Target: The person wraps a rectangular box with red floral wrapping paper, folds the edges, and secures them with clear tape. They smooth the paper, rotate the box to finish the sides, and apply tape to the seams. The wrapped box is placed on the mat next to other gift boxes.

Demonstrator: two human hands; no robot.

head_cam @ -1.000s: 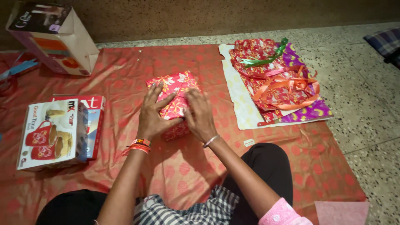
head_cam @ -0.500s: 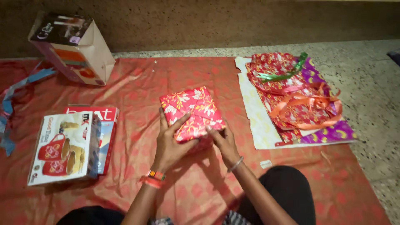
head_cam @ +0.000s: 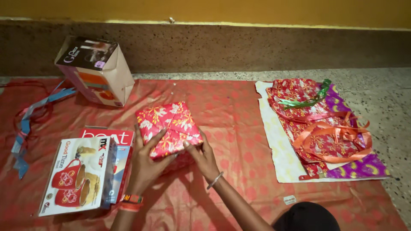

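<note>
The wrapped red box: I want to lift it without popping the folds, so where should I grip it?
Grip the wrapped red box by its two opposite side edges, coming from the near side like the left hand and right hand; the paper flaps meet on top.

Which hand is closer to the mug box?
Left. The left hand grips the wrapped gift right beside the mug box; the right hand holds the gift's far side.

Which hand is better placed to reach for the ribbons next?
Right, probably. The right hand is on the gift's side facing the ribbons, with bare mat between. The left hand grips the far side, by the boxes.
</note>
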